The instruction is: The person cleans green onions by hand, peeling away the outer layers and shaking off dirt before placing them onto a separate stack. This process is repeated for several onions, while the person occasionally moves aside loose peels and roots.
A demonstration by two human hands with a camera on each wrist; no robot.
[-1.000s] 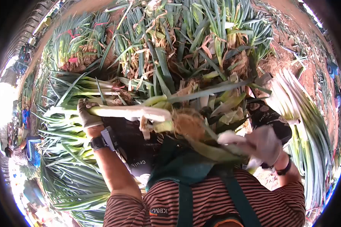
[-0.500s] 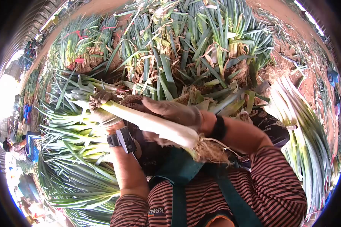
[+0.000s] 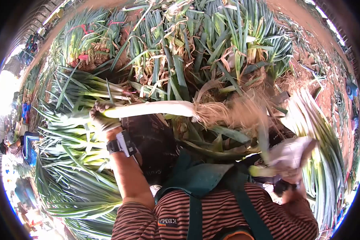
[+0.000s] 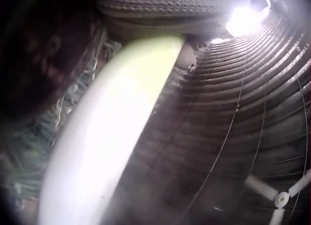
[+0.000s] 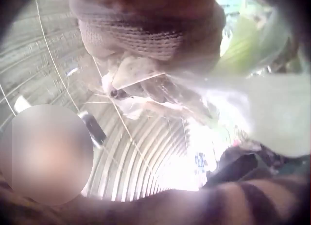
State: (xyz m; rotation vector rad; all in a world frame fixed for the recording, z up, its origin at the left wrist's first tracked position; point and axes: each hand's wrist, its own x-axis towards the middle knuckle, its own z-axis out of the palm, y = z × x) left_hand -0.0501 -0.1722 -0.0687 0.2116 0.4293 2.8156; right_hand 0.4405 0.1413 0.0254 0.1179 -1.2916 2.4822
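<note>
Leek heap [image 3: 80, 156] left, leek bundle [image 3: 322, 144] right, upright leeks [image 3: 180, 60] ahead.

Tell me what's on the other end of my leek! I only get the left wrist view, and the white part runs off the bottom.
Observer: The far end of the leek has a shaggy tuft of roots.
Operator: Cool! Where's the right hand?
Observer: In the head view, the right hand is over on the right, close to the pile of long leeks.
Operator: What's the shirt like?
Observer: The shirt is stripy, with dark green straps over it.
</note>
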